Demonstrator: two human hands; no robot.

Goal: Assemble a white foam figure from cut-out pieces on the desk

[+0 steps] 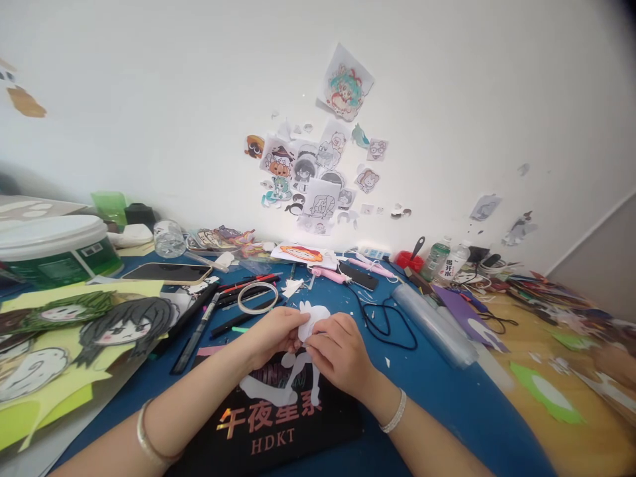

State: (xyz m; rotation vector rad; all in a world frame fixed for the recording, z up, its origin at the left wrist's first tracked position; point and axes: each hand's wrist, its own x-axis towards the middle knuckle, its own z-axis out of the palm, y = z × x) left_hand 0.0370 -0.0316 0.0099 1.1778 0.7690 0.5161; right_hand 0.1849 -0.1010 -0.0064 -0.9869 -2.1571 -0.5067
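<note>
1. The cutout [318, 315] is plain white paper, small and thin, with a rounded outline and small pointed projections at its upper left.
2. It is held up between the two hands, above the far edge of a black board [263, 457] that lies on the blue desk [422, 404].
3. The left hand [279, 331] pinches the cutout's left side, thumb laid across the front, fingers bent behind.
4. The right hand [338, 344] is curled nearly closed, its thumb and fingertips gripping the lower right edge.
5. Fingers cover the cutout's lower part, so its full shape cannot be told; any marks on it are too faint to read.
6. White scrap [271, 392] spreads below the hands, over the board's lettering; whether it joins the cutout is hidden.
7. The tub [54, 255] is cut off at the left border.
8. At the right border, another person's hand [619, 368] is blurred and partly out of view.
</note>
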